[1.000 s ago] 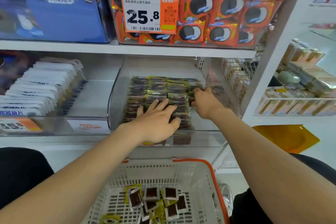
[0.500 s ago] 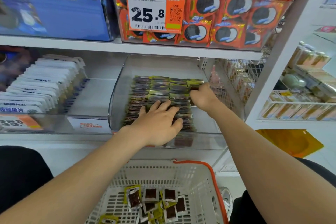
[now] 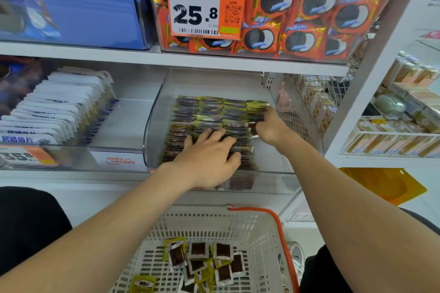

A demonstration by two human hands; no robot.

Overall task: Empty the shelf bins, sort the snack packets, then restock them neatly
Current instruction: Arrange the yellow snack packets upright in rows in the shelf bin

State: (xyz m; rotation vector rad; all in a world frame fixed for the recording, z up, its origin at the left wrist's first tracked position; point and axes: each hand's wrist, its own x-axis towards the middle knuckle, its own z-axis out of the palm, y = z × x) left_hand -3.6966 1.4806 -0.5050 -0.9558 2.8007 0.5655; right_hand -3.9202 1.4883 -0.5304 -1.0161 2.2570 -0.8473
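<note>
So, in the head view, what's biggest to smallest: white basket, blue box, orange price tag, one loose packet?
1. white basket and blue box: about alike, both cropped, unranked.
2. orange price tag
3. loose packet

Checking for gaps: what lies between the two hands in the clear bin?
In the head view, only tightly stacked dark packets fill the stretch between left hand and right hand.

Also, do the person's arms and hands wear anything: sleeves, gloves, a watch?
No. Both forearms are bare, and the left hand and right hand show no gloves, rings or watch. Only some black clothing shows, at the lower corners.
</note>
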